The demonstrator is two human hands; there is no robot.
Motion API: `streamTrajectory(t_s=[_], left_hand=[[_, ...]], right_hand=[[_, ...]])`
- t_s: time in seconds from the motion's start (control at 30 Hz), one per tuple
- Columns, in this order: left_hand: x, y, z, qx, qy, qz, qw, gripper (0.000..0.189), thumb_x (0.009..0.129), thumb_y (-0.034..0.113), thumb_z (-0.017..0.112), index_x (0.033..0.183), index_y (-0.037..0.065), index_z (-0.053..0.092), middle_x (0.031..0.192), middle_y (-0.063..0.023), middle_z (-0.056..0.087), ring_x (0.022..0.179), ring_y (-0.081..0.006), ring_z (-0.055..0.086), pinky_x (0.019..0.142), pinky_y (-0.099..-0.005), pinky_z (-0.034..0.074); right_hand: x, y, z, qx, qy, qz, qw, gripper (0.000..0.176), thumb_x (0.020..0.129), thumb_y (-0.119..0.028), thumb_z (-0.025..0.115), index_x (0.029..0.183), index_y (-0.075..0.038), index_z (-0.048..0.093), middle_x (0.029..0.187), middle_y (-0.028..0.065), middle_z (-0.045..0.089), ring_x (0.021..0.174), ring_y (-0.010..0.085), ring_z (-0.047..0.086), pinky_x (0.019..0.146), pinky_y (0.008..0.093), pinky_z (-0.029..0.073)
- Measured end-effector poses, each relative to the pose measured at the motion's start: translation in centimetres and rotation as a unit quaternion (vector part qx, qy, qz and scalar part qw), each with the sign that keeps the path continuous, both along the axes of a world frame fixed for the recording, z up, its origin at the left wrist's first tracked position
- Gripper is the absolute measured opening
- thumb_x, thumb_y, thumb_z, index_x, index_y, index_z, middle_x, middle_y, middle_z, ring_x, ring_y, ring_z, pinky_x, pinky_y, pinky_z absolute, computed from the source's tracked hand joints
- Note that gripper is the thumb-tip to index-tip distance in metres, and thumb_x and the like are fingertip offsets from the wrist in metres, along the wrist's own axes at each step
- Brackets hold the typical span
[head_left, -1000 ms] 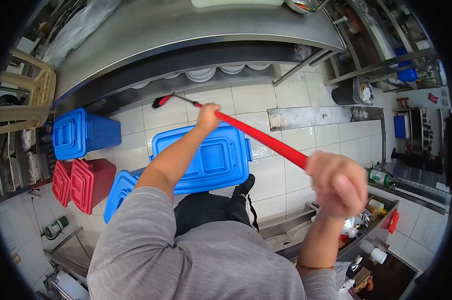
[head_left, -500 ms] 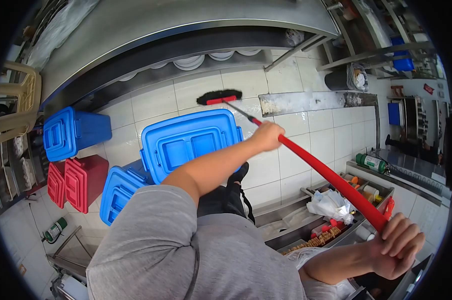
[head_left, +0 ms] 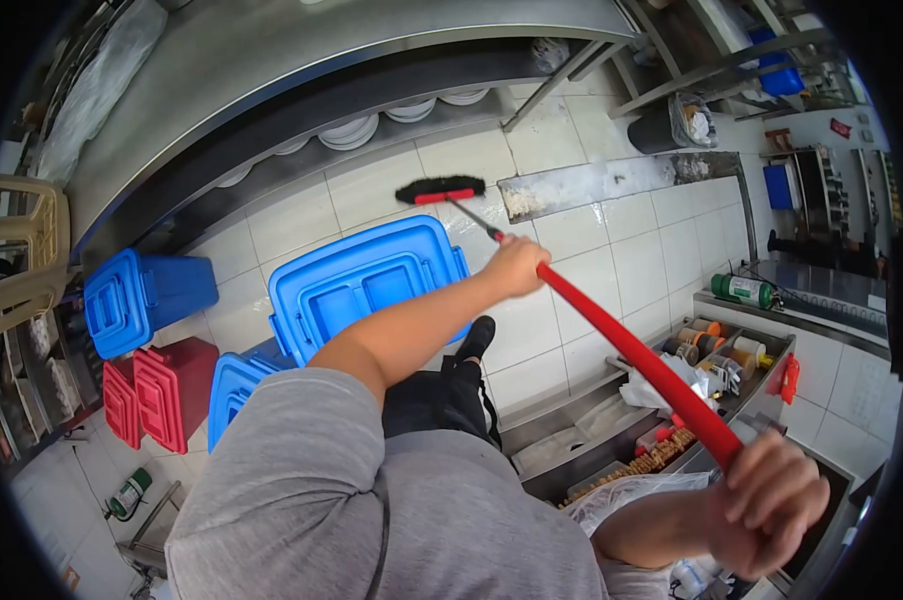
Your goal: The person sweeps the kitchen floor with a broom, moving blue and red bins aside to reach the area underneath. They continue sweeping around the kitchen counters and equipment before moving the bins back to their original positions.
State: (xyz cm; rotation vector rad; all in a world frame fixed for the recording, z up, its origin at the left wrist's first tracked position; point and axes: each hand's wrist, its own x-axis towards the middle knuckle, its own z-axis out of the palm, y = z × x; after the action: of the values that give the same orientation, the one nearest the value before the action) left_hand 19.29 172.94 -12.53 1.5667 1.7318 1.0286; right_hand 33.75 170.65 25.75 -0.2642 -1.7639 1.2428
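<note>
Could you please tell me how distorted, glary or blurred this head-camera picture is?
Head view: strong fisheye, the steel counter bows into an arc and the corners go black; soft glare on the glossy floor tiles near the broom head; the right hand on the red handle is slightly smeared, the left hand sharper.

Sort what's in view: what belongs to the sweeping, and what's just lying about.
In use: broom, held by left hand and right hand; tiled floor.
Lying about: blue bins, red bin, green bottle, stacked plates.
</note>
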Motion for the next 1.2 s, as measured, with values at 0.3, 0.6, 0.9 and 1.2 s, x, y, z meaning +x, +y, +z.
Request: streamTrajectory(t_s=[0.3,0.6,0.9,1.2], left_hand=[[-0.8,3.5,-3.0,0.004,-0.002,0.049,0.999,0.017,0.069,0.018,0.065,0.063,0.009,0.052,0.071,-0.0101,0.056,0.085,-0.0322,0.056,0.083,-0.0584,0.037],[-1.9,6.0,-5.3,-0.014,0.036,0.081,0.996,0.020,0.072,0.021,0.064,0.063,0.008,0.051,0.076,-0.0100,0.057,0.089,-0.0316,0.055,0.079,-0.0535,0.038],[-8.6,-3.3,-1.0,0.045,0.015,0.166,0.985,0.018,0.066,0.013,0.066,0.061,0.005,0.050,0.068,-0.0139,0.056,0.076,-0.0352,0.054,0.070,-0.0446,0.042],[-22.4,-23.8,-9.3,-0.206,0.135,0.408,0.879,0.026,0.068,0.021,0.071,0.069,0.003,0.053,0.079,-0.0176,0.058,0.082,-0.0359,0.058,0.073,-0.0426,0.046]], right_hand=[[2.1,-1.1,-2.2,-0.062,-0.070,-0.018,0.995,0.024,0.086,-0.016,0.048,0.064,-0.006,0.044,0.055,0.0089,0.049,0.046,0.0188,0.045,0.049,0.0387,0.039],[-1.1,-2.0,-6.3,-0.053,-0.055,-0.140,0.987,0.028,0.089,-0.019,0.047,0.064,-0.008,0.041,0.056,0.0056,0.045,0.045,0.0146,0.043,0.050,0.0334,0.039],[-4.4,2.1,-2.1,-0.078,-0.014,0.078,0.994,0.025,0.088,-0.018,0.045,0.064,-0.012,0.038,0.052,-0.0006,0.041,0.041,0.0083,0.038,0.048,0.0269,0.036],[-14.8,-0.9,-14.1,-0.290,-0.088,0.355,0.885,0.026,0.077,-0.017,0.057,0.059,-0.001,0.047,0.059,0.0108,0.051,0.052,0.0205,0.046,0.058,0.0367,0.039]])
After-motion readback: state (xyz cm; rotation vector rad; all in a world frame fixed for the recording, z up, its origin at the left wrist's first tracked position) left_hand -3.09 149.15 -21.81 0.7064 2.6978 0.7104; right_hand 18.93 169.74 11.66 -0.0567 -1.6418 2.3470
